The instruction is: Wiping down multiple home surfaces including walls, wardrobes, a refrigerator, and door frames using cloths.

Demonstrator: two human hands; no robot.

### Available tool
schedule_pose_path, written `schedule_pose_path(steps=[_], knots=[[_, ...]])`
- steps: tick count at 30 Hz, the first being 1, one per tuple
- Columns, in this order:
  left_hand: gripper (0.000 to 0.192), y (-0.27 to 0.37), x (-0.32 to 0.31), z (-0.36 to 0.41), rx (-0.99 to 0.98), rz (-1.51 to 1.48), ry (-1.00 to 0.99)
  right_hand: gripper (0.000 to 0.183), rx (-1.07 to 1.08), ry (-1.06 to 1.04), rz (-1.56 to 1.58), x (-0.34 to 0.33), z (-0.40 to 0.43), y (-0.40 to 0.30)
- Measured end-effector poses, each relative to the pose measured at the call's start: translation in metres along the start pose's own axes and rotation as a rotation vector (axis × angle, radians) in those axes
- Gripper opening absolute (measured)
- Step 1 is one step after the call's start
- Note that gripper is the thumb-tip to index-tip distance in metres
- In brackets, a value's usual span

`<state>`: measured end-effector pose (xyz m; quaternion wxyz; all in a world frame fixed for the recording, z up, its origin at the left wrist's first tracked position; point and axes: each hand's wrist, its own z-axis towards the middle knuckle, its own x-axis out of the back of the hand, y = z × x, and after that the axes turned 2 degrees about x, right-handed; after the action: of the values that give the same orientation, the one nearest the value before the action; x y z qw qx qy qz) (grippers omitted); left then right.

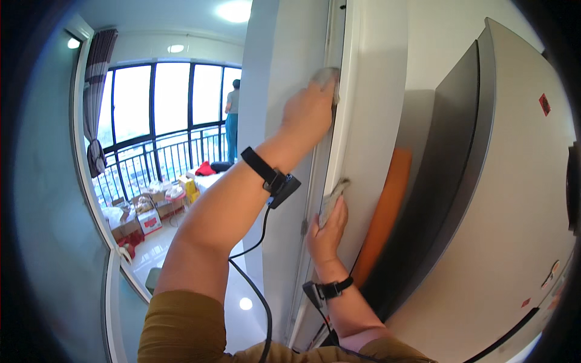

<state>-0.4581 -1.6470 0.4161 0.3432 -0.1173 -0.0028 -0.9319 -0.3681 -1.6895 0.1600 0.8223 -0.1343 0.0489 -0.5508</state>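
Observation:
My left hand is raised high against a white door frame. It presses a greyish cloth into the channel of the frame; hand and cloth are slightly blurred. Lower down, my right hand grips another pale, dirty-looking cloth against the same frame's edge. The cloth sticks up past the fingers and has a dark tip. A metal hinge or latch part sits on the frame just left of my right hand. Both wrists carry black strapped devices with cables.
A frosted glass door stands open at left. On the right are a refrigerator and an orange panel beside the wall. Beyond the doorway, a person stands by the windows, with cardboard boxes and a curtain nearby.

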Motion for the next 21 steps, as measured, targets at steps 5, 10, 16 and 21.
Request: schedule_pose_path(steps=[5,10,16,21], knots=[[0.056,-0.009,0.016,0.085,-0.006,0.021,0.064,0.068,-0.018,0.001,0.009,0.001,0.002,-0.006],[0.042,-0.008,0.024,0.165,0.026,0.115,0.048,0.070,0.002,0.021,0.004,0.004,-0.001,0.001],[0.044,-0.023,0.024,0.214,0.068,0.233,0.094,0.072,0.081,0.031,0.029,-0.004,0.001,0.001],[0.053,-0.010,0.021,0.126,-0.041,0.049,-0.014,0.074,0.106,0.054,-0.032,0.003,0.002,0.008]])
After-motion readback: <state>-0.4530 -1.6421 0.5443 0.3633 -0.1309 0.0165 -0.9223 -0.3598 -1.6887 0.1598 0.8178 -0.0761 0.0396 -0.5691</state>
